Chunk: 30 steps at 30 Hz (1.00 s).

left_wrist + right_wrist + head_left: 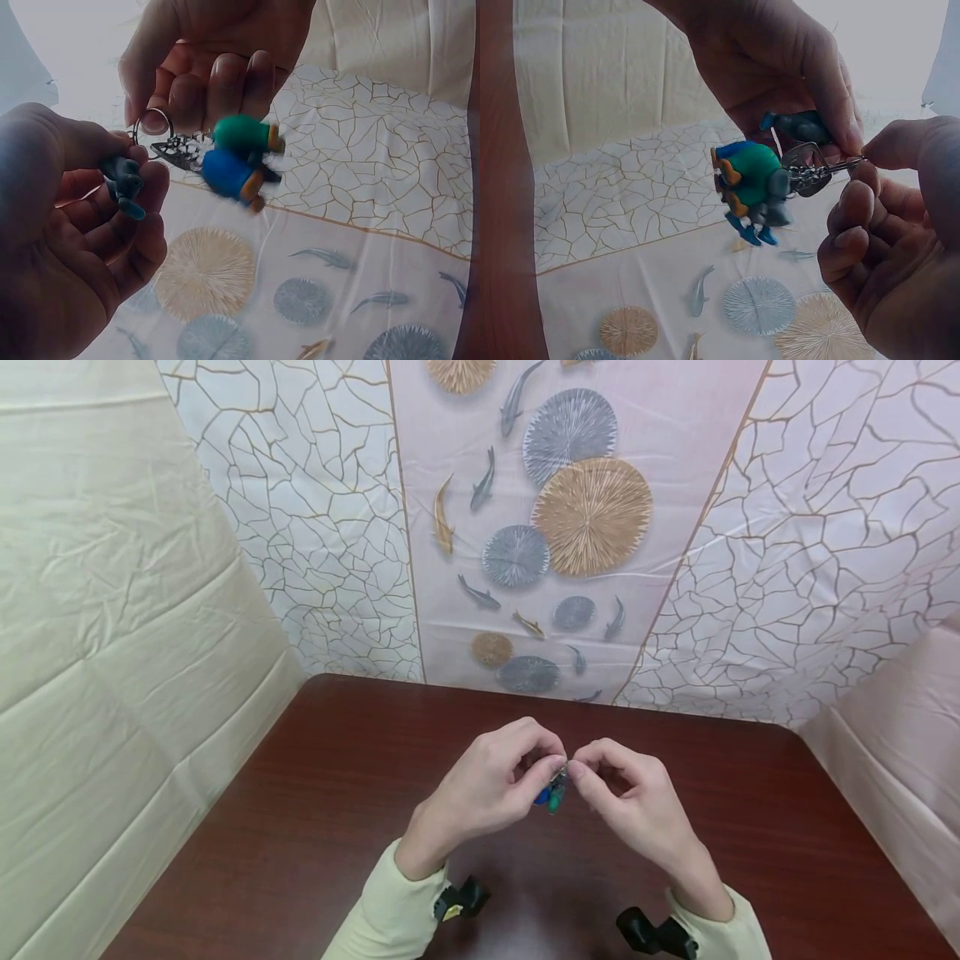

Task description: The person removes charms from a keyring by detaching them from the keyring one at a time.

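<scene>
Both hands meet over the table around a bunch of small figurines on a metal key ring (171, 124). My left hand (480, 781) pinches at the ring between thumb and forefinger, with a dark grey-teal figurine (124, 184) against its fingers. My right hand (641, 802) pinches the ring from the other side, thumb against forefinger. Short silvery chains (807, 175) run from the ring to a green figurine (754, 171) and a blue figurine (227, 172), which hang free between the hands. Fingertips partly hide the ring, and the hanging pieces are blurred.
A dark red-brown table (300, 827) lies beneath the hands. Behind it hangs a patterned cloth (517, 635) with fish and round leaf shapes; a plain cream cloth (112, 652) covers the left side. Black wrist devices (471, 897) sit at both sleeves.
</scene>
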### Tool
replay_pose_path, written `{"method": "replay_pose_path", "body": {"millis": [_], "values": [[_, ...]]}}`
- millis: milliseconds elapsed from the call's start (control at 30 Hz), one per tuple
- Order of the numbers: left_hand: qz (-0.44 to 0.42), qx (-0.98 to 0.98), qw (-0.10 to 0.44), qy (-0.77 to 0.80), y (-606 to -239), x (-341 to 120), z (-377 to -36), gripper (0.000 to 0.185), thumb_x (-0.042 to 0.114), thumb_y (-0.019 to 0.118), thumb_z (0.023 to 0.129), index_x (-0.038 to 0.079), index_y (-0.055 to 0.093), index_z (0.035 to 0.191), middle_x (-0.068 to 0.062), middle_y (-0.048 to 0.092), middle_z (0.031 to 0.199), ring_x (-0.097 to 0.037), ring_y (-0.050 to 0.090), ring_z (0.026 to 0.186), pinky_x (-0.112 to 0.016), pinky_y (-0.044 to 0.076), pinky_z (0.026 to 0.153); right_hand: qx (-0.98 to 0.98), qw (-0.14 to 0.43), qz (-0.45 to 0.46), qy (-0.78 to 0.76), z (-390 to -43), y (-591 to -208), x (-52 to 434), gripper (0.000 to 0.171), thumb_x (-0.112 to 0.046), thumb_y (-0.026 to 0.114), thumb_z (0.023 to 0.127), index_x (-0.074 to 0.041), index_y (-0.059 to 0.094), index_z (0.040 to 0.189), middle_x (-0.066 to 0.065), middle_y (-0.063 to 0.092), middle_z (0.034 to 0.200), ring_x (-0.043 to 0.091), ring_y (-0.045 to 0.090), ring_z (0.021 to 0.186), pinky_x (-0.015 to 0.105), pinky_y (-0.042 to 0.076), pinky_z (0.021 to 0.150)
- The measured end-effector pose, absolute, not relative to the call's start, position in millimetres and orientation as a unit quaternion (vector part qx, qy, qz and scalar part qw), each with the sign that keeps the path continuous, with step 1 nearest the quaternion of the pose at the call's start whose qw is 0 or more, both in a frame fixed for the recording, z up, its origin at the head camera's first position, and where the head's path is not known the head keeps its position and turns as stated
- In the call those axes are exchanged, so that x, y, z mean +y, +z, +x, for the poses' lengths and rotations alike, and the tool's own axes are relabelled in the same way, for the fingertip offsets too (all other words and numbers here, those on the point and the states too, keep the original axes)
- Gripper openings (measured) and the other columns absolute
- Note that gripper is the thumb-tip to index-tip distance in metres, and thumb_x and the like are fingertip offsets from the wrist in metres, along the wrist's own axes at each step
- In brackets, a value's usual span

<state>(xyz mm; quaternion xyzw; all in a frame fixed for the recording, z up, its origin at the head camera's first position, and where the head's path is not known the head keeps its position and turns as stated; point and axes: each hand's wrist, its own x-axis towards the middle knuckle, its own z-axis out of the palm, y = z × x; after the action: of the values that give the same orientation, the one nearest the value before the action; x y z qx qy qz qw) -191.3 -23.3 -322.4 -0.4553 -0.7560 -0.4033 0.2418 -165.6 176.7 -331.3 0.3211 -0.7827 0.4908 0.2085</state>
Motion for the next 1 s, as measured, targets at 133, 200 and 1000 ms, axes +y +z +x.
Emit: {"method": "replay_pose_path", "body": {"millis": [133,200,1000], "values": [[-0.455,-0.758,0.243,-0.399,-322.4,-22.9,-191.4,0.004,0.013,0.063,0.095,0.009,0.063,0.095,0.004,0.058,0.083,-0.002,0.049,0.071,-0.009,0.042,0.064,-0.791,0.198,0.306,0.491,-165.3,-331.3,177.9,0.01,0.002,0.066,0.09,-0.008,0.065,0.092,-0.009,0.053,0.067,0.004,0.048,0.05,0.019,0.042,0.045],[-0.453,-0.759,0.241,-0.401,-322.3,-22.9,-191.3,0.004,0.013,0.063,0.095,0.009,0.063,0.095,0.004,0.058,0.083,-0.002,0.049,0.071,-0.009,0.042,0.064,-0.792,0.195,0.303,0.492,-165.2,-331.4,178.0,0.011,0.002,0.065,0.09,-0.009,0.065,0.093,-0.01,0.053,0.067,0.005,0.048,0.05,0.02,0.042,0.045],[-0.455,-0.754,0.245,-0.406,-323.3,-24.0,-194.2,0.006,0.015,0.063,0.096,0.009,0.064,0.094,0.003,0.059,0.083,-0.003,0.051,0.072,-0.012,0.045,0.063,-0.768,0.167,0.311,0.535,-169.1,-333.7,173.4,0.018,0.008,0.059,0.091,-0.01,0.065,0.093,0.0,0.057,0.064,0.014,0.05,0.046,0.023,0.043,0.043]]}}
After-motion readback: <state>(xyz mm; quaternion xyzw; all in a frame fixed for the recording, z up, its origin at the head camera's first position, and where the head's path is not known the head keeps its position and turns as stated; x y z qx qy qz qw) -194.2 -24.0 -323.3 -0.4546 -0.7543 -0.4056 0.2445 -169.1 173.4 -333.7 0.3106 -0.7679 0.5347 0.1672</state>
